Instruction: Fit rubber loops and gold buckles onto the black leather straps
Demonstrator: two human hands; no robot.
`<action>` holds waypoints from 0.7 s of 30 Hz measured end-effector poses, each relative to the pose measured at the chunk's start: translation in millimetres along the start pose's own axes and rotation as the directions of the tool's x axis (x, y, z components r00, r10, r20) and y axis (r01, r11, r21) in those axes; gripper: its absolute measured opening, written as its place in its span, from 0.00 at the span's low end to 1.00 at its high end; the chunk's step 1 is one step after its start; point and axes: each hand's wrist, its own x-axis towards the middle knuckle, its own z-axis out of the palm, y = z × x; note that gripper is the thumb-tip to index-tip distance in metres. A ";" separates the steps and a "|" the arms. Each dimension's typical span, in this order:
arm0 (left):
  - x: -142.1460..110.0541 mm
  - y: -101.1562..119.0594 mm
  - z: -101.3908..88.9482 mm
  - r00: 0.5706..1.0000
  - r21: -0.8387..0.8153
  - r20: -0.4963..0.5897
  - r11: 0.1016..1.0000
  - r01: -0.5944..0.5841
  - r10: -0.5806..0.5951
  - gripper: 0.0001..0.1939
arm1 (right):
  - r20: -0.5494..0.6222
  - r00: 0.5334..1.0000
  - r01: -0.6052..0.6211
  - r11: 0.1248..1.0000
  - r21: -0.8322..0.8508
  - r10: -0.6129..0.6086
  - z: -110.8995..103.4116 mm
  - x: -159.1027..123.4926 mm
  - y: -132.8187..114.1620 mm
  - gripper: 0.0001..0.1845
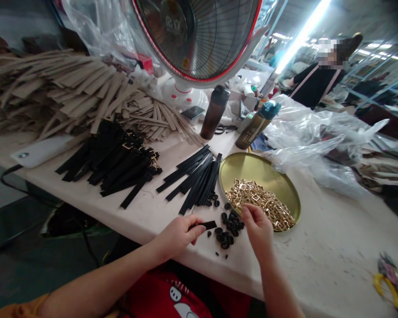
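Note:
My left hand [181,236] pinches a short black strap [210,225] between thumb and fingers, its free end pointing right. My right hand [260,229] is closed at the near rim of a round gold-coloured tray [248,165]. Its thumb and fingertips are pressed together; anything between them is too small to tell. Small gold metal buckles [260,199] lie heaped in the tray, just beyond that hand. Between my hands lie small black curled pieces [231,223]. Flat black straps [199,176] are fanned out beyond my left hand.
On the left, black straps with gold buckles [112,159] are piled before beige strips [69,88]. A fan [199,39], a dark bottle [215,112] and a tilted bottle [257,126] stand behind. Plastic bags [318,137] and yellow-handled pliers [389,282] are right. A person [318,84] stands farther back.

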 end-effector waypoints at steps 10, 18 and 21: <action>-5.2 -14.2 -4.2 0.993 -0.210 -0.085 0.976 0.056 -0.076 0.14 | 0.155 0.978 0.191 0.904 -0.382 -0.141 -10.0 35.9 17.1 0.14; -16.5 -14.1 -0.2 0.994 -0.179 -0.099 0.984 0.022 -0.041 0.14 | 0.282 0.954 0.273 0.679 -0.682 -0.101 30.1 22.8 -11.1 0.09; -22.0 -15.9 -0.2 0.994 -0.167 -0.108 0.986 0.002 -0.020 0.13 | 0.247 0.965 0.236 0.719 -0.653 -0.092 38.0 28.3 -14.1 0.08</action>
